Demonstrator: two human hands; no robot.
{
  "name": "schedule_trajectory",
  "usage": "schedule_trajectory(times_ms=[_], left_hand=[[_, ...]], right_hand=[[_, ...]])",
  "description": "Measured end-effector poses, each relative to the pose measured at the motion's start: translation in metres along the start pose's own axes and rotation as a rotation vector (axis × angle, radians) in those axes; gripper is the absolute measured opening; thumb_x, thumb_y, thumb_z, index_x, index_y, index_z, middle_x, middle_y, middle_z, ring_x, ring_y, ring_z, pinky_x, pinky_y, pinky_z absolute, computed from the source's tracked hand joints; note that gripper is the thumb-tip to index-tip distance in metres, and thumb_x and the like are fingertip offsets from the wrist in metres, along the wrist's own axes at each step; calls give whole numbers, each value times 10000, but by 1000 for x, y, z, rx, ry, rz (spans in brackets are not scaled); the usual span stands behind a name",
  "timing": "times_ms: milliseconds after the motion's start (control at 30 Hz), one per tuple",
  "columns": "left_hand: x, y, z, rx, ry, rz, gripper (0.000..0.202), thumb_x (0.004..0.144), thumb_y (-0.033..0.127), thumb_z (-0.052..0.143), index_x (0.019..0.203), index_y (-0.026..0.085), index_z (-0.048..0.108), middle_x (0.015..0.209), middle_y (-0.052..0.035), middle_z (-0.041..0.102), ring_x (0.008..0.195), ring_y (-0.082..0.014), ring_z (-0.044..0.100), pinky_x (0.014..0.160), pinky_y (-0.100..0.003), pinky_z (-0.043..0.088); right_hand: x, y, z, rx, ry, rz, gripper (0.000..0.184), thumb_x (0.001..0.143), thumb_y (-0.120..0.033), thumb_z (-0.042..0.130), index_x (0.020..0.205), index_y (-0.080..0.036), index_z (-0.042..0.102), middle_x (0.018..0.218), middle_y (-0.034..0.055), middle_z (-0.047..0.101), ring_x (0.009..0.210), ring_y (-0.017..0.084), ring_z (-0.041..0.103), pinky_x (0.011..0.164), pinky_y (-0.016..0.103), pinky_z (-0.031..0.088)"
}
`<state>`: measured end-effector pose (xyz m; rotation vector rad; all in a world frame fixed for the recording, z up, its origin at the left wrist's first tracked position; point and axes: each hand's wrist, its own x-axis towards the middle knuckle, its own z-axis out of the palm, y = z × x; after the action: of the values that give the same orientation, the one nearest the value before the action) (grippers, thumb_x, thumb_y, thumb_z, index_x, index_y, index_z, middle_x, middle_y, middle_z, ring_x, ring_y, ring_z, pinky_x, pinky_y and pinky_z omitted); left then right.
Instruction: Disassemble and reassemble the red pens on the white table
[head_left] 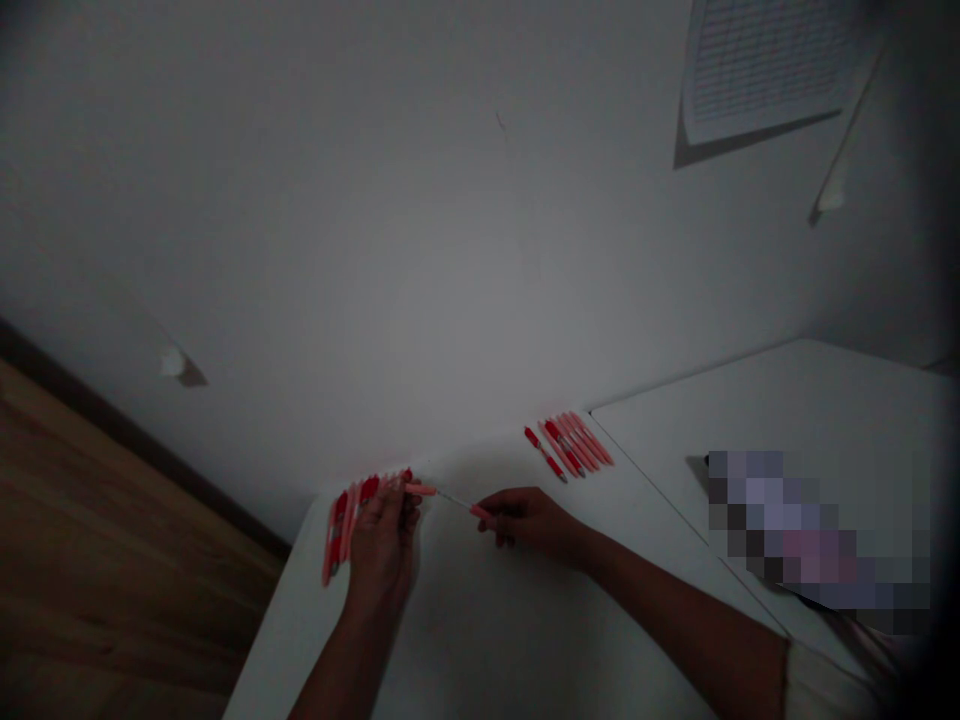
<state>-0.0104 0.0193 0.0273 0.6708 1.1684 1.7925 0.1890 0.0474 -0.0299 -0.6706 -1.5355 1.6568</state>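
Observation:
My left hand (381, 540) is closed on a pink pen barrel piece (424, 490), its end poking out to the right. A thin refill (454, 501) spans the gap between my hands. Its right end meets another pink pen piece (481, 515), pinched between the fingertips of my right hand (536, 520). Under and beside my left hand lies a row of red and pink pens (340, 530), partly hidden by that hand. Farther back and to the right, a second group of red and pink pens (574, 445) lies side by side.
The white table (502, 640) meets a pale wall (420, 260) behind the pens. A seam divides it from another white surface (757, 410) at right, where a blurred-out object (802, 535) lies. Wood-grained boards (112, 560) show beyond the left edge. A printed sheet (765, 70) hangs on the wall.

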Motion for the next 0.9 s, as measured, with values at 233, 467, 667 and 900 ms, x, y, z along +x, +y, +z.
schedule_trajectory(times_ms=[233,467,667,900], left_hand=[[0,-1,1,21,-11,-2,234,653,278,780,830,143,709,792,-21,712,582,-63,594,532,-149,483],[-2,-4,-1,105,-40,-41,327,629,373,791,868,165,709,810,-20,710,646,-78,608,569,-163,469],[-5,-7,0,161,-92,-11,333,624,411,788,835,165,713,800,-34,702,687,-106,609,604,-192,469],[-5,-14,-2,242,-120,-5,302,653,429,763,816,181,707,822,-29,703,706,-112,606,615,-202,456]], right_hand=[[0,1,0,-19,3,2,371,748,-422,693,1024,-175,696,873,69,695,605,99,579,558,233,444],[-1,-1,1,-6,4,13,381,740,-428,700,1020,-170,699,863,67,693,593,93,572,551,228,437],[0,0,1,-20,1,12,364,749,-409,695,1025,-172,701,850,62,693,582,87,567,549,224,430],[1,3,1,-29,8,17,373,736,-424,701,1017,-178,704,847,64,704,587,97,576,541,226,430]])
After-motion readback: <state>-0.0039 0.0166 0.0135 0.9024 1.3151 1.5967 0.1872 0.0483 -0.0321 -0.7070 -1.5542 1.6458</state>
